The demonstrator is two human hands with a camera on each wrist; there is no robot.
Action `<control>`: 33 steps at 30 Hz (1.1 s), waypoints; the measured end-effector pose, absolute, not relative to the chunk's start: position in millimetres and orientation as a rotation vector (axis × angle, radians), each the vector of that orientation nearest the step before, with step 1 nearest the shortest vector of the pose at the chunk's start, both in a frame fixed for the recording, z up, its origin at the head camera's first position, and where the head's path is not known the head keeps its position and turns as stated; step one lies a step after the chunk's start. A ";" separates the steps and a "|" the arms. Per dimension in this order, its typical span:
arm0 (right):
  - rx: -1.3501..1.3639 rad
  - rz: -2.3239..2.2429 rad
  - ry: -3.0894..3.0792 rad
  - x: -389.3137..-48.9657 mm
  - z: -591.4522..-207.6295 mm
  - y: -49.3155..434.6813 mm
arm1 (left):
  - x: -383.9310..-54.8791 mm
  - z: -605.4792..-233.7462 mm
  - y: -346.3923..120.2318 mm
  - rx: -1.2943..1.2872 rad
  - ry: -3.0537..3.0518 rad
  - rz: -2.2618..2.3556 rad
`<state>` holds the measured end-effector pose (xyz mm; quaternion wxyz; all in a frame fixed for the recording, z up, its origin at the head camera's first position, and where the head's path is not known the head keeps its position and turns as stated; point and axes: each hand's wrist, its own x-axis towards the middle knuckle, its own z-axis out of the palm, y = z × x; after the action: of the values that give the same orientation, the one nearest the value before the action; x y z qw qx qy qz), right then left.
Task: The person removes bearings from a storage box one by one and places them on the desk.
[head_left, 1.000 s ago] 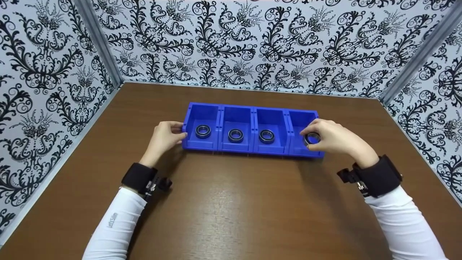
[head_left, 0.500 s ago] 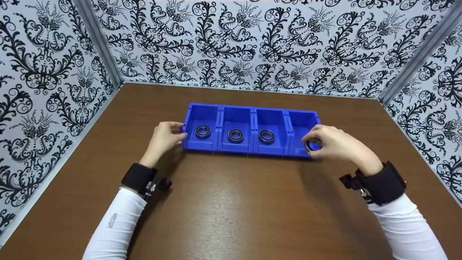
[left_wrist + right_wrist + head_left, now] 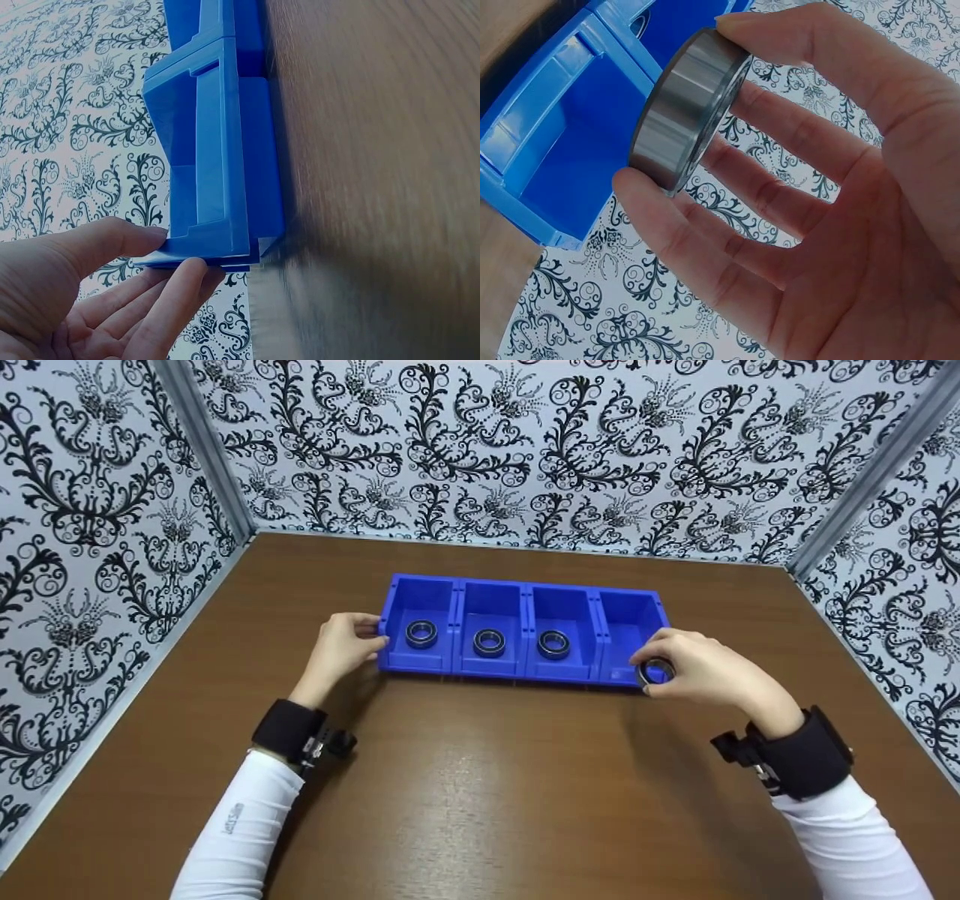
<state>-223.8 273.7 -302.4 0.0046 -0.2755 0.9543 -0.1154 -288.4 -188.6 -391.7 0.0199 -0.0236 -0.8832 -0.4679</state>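
Note:
A blue bin row (image 3: 564, 671) with several compartments sits on the brown table. My right hand (image 3: 701, 671) pinches a ball bearing (image 3: 644, 675) between thumb and a fingertip, over the front of the rightmost compartment; its steel outer ring (image 3: 682, 105) faces the right wrist camera. My left hand (image 3: 341, 652) grips the left end wall of the bin row, thumb on one side and fingers on the other, as the left wrist view shows. Three more bearings lie flat, one each in the left compartment (image 3: 421, 634), the second (image 3: 489, 643) and the third (image 3: 553, 645).
The brown table (image 3: 450, 780) stretches in front of the bins. Patterned black-and-white walls (image 3: 480, 457) stand behind and at both sides. A black wrist strap (image 3: 802, 754) with a small camera is on each arm.
My right hand has drawn the bearing back toward me and slightly right, from inside the rightmost compartment to its front edge. The left hand holds its place.

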 end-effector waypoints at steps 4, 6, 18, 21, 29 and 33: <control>-0.856 -0.354 2.993 -220.0 -303.4 274.2 | -288.4 -392.0 -188.5 -0.074 -2.738 -1.451; -0.860 -0.353 2.993 -218.2 -304.0 274.5 | -288.2 -391.7 -188.4 -0.072 -2.736 -1.446; -0.859 -0.344 3.003 -208.2 -308.1 276.8 | -288.0 -389.6 -187.6 -0.067 -2.743 -1.442; -0.864 -0.350 3.005 -205.7 -310.8 277.7 | -287.9 -389.2 -187.1 -0.075 -2.745 -1.432; -0.860 -0.360 3.008 -197.6 -317.4 279.0 | -287.5 -388.4 -186.8 -0.069 -2.744 -1.436; -0.863 -0.352 3.000 -193.5 -320.8 278.7 | -286.8 -389.4 -187.3 -0.066 -2.746 -1.439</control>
<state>-193.5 278.7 -320.8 0.0001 -0.2748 0.9550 -0.1119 -286.8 -187.3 -389.4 0.0204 -0.0212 -0.8854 -0.4640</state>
